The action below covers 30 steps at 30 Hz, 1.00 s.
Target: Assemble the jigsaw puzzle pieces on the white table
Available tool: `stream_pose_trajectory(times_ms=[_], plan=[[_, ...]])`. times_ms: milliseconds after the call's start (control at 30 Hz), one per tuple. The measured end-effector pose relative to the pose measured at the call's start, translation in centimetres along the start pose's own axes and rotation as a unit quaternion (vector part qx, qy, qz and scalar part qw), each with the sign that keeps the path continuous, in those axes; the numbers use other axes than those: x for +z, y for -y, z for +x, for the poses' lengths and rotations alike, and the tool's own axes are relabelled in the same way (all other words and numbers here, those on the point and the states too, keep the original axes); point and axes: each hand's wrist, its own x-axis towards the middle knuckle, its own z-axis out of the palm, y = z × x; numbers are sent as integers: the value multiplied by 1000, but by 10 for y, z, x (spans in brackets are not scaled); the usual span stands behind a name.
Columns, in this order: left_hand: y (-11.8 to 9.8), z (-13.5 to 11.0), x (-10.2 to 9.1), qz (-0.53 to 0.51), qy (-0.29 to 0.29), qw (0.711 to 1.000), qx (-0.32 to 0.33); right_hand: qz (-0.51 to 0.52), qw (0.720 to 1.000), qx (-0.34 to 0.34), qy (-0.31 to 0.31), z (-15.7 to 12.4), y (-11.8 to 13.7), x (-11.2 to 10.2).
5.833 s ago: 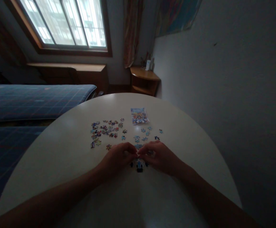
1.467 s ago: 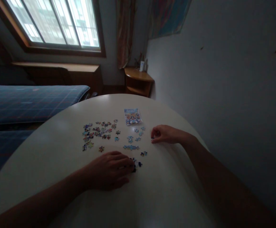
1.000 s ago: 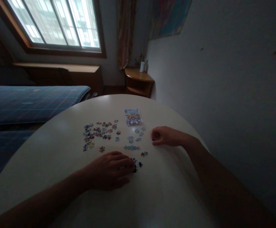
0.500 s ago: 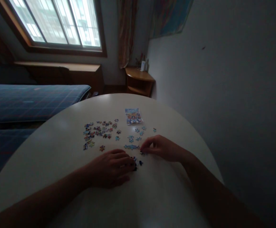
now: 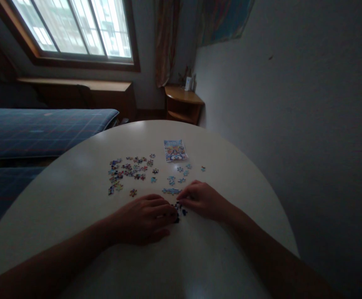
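Note:
My left hand (image 5: 148, 218) lies on the table, fingers stretched out, with the fingertips on a small cluster of dark blue and white puzzle pieces (image 5: 183, 211). The fingers hide part of that cluster. From the other side my right hand (image 5: 201, 199) reaches in, thumb and forefinger pinched on a small puzzle piece at the cluster's upper edge; the fingertips mostly cover it. Just above sits a joined strip of light blue pieces (image 5: 171, 191). Several loose light blue pieces (image 5: 181, 180) lie beyond it.
A spread of mixed puzzle pieces (image 5: 134, 170) covers the table's left middle. Behind it lies a printed picture packet (image 5: 175, 150). The round white table (image 5: 230, 166) stands beside a wall (image 5: 293, 124) on the right and a blue plaid mattress (image 5: 43, 133) on the left.
My right hand has moved a little left and toward me, from beside the light blue strip to the dark cluster, carrying a piece. My left hand has stayed put.

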Motion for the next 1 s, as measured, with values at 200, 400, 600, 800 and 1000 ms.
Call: stream_pose_trajectory(times_ms=[200,400,600,800,1000], plan=[[-1,1,-1,-2,8,1000,-1,-2,1000,9,-8,0,-3,1],[-1,1,-2,-10,-5,1000,2,-1,1000,17,-2,0,-3,1],[-1,0,-2,-9,6,1000,-3,-6,1000,-19,15,0,-3,-3],[-1,1,-2,-4,1,1000,-1,-11,1000,-7,3,-1,-3,-4],[-1,2,-3,-9,6,1000,1,-3,1000,15,0,-1,-2,-4]])
